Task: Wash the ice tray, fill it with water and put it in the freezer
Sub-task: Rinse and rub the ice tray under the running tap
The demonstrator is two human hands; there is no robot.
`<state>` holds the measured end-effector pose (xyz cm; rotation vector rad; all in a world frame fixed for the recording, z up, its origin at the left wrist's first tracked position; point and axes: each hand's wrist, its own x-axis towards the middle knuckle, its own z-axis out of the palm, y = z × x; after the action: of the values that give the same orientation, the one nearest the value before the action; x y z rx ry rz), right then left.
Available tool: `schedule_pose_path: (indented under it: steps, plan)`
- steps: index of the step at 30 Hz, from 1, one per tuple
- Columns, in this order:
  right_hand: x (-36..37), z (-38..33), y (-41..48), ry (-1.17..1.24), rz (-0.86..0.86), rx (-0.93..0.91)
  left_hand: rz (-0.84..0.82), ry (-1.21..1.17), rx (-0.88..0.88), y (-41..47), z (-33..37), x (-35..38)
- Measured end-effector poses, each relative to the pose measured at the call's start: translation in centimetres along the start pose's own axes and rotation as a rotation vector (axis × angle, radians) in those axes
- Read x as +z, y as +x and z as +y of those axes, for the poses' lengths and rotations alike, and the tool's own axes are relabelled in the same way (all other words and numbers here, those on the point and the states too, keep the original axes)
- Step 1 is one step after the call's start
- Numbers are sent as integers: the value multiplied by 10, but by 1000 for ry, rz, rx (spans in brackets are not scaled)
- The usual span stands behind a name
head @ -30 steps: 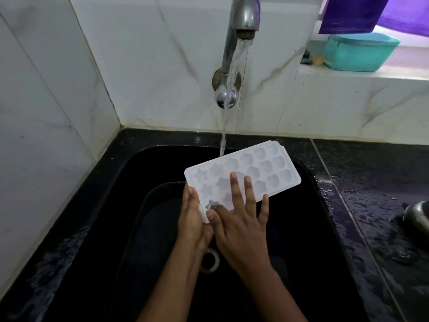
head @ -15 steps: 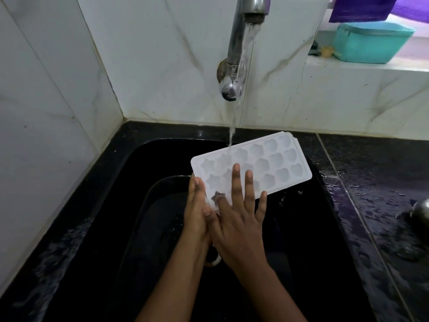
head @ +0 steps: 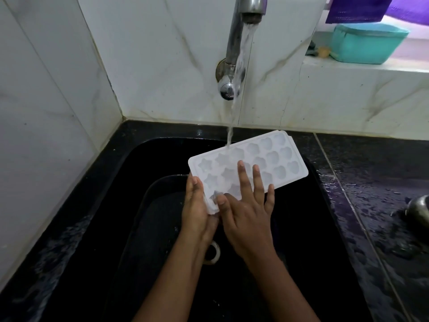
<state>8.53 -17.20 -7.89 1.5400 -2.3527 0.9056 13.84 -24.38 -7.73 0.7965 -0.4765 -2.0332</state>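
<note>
- A pale drain ring point(head: 214, 254) lies at the bottom of the black sink point(head: 318, 224), between the 2 forearms.
- The left grip point(head: 196, 202) is clamped on the near left short edge of the ice tray point(head: 279, 159), thumb along the rim and fingers tucked beneath.
- The right grip point(head: 248, 217) is apart: its fingers point(head: 245, 180) lie straight and spread, flat on the tray's top face over the near moulds.
- The white ice tray is held over the sink, tilted, with its far right end higher; it shows 3 rows of moulds, stars at the left end and rounder shapes at the right.
- The water stream point(head: 233, 117) strikes the tray's far long edge.
- The wet black table point(head: 371, 182) runs along the right, with a metal object point(head: 420, 211) at the picture's edge, too cropped to identify.
- The steel tap point(head: 235, 40) stands out from the marble wall point(head: 162, 66).
- On the ledge far right sits a teal lidded container point(head: 366, 43), under a purple cloth point(head: 357, 8).
</note>
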Motion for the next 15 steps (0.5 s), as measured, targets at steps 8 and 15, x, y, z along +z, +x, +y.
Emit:
schedule_pose_path:
  steps: [8,15]
  plan:
    - [1,0,0,119,20,-101,6,-16,94,4,7,-4]
    - [-6,12,11,204,169,49,25,-22,129,5,20,-11]
